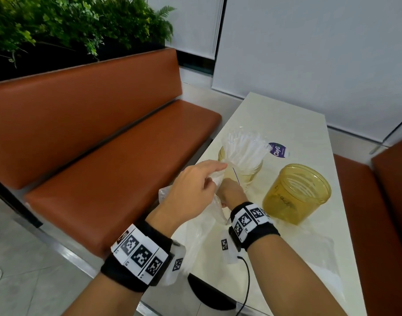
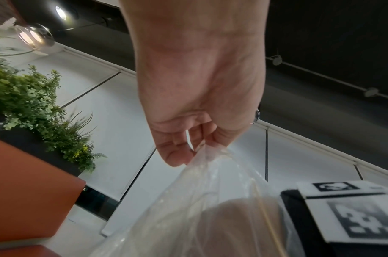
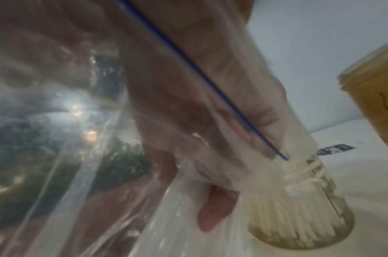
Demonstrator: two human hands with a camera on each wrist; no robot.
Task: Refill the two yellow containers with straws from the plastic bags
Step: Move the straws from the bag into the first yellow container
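— What is around you, starting with the biggest thing?

— You face a long orange-brown padded bench (image 1: 99, 137) with green plants (image 1: 58, 23) behind its back. Beside it stands your cream-white rectangular counter (image 1: 284, 124).

— And on the counter?

— A clear crumpled plastic bag (image 1: 207, 226) hangs at the near edge, drawn up between your hands. A second clear plastic bag (image 1: 318, 258) lies flat at the near right. Two translucent yellow round containers stand upright, near each other but apart. The right yellow container (image 1: 297, 193) shows no straws inside. The left yellow container (image 1: 252, 173) holds a bundle of white straws (image 1: 243, 151) that stick out above its rim, with clear plastic film around them.

— How are your hands?

— Your left hand (image 1: 193, 190) has its fingers (image 2: 177, 147) curled, pinching the gathered top of the clear crumpled bag. Your right hand (image 1: 232, 195) is just beside the left container, its fingers (image 3: 215, 213) closed on the same bag's film.
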